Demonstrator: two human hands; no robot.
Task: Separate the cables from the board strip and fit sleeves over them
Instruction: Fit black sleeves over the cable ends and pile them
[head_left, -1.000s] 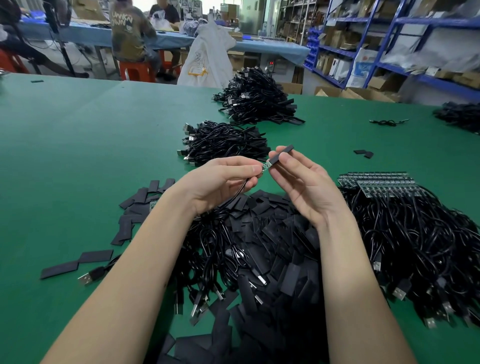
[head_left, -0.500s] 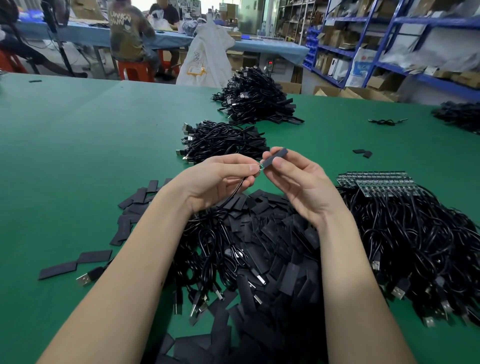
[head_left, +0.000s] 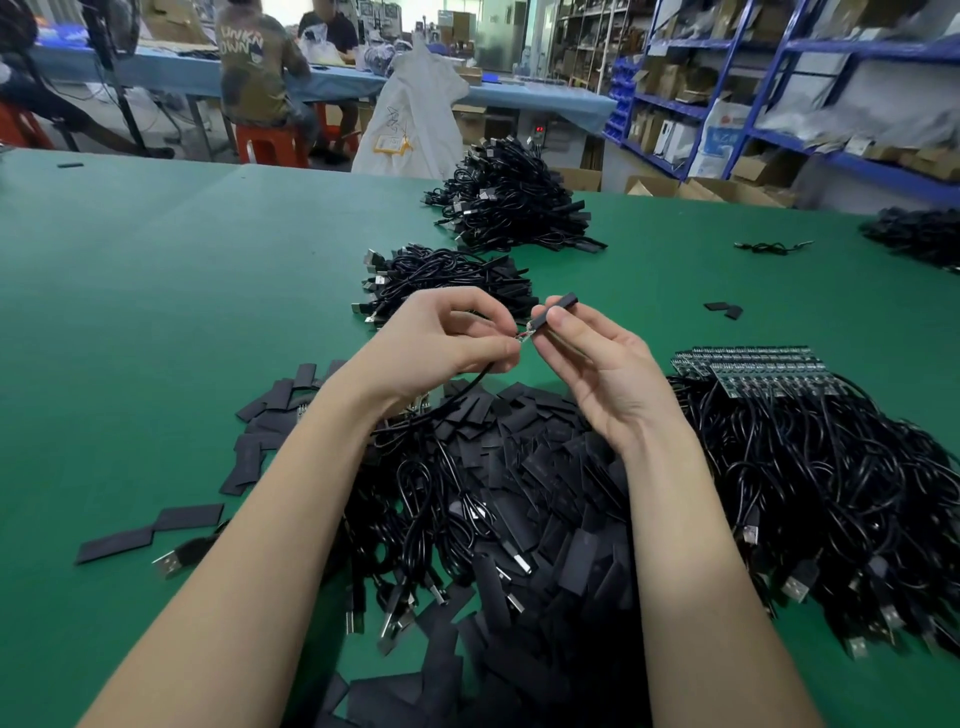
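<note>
A worker's two hands meet above a heap of loose black sleeves (head_left: 524, 467) on a green table (head_left: 156, 312) — the landmark for everything here. The left hand (head_left: 447, 345) pinches the bare end of a black cable (head_left: 457, 397) just above the heap's far edge, the cable trailing down into the pile. The right hand (head_left: 597, 364) pinches a single black sleeve (head_left: 553, 310), its open mouth touching the small board tip (head_left: 527, 332) at the cable's end. The hands are close together, each closed on its own piece.

The step in hand appears to be the fitting itself: the sleeve looks only just started over the tip. The next move likely calls for keeping tube and cable in line and sliding the sleeve down until the tip is covered — a skewed push could snag the tip's edge.

To the right of the heap lies a board strip (head_left: 748, 369) with cables still attached. Beyond the heap, two piles of cables (head_left: 452, 283) sit farther up the table.
</note>
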